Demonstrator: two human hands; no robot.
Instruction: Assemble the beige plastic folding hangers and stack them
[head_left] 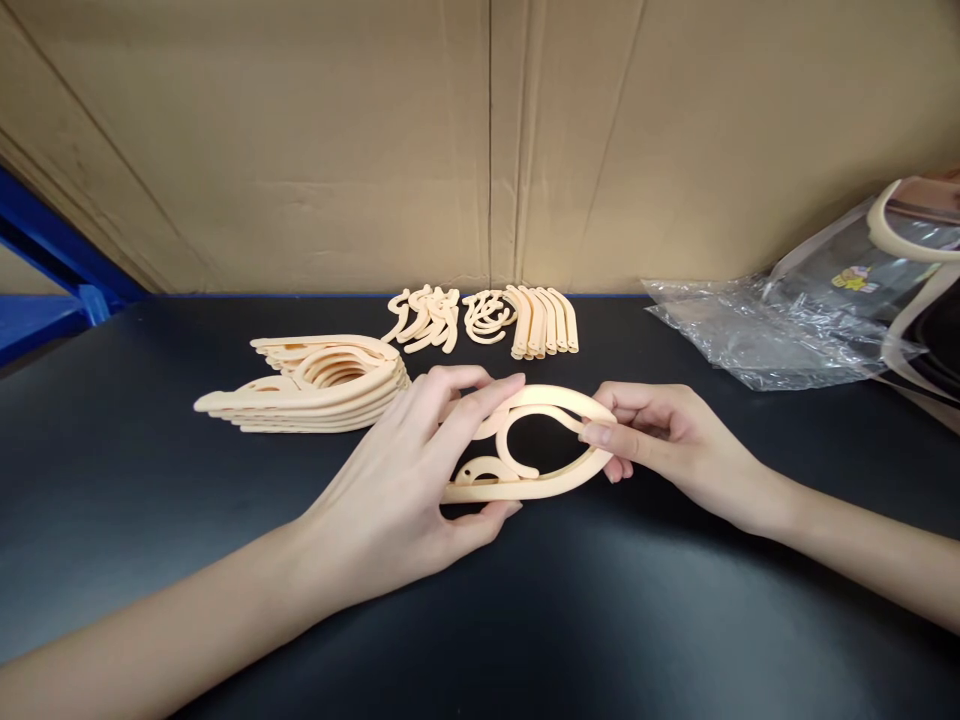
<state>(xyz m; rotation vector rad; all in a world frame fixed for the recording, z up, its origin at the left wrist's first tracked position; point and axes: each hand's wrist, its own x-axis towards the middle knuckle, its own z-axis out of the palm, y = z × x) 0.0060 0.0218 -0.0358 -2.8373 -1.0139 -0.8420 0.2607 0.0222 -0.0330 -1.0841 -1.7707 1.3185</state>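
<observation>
A cream plastic folding clothes hanger is held between both hands just over the black table, its arms folded together and its hook curled inside. My left hand wraps over its left end, fingers on the upper arm and thumb beneath the lower one. At the rounded right end, my right hand pinches the hanger between thumb and fingers. The hanger's left tips are hidden behind my left hand. Left of that hand lies a stack of similar folded hangers.
Along the back of the black table lie loose curved pieces, hook pieces and a row of arm pieces. Crumpled clear plastic and a transparent bag sit at right. Cardboard stands behind; a blue frame is left.
</observation>
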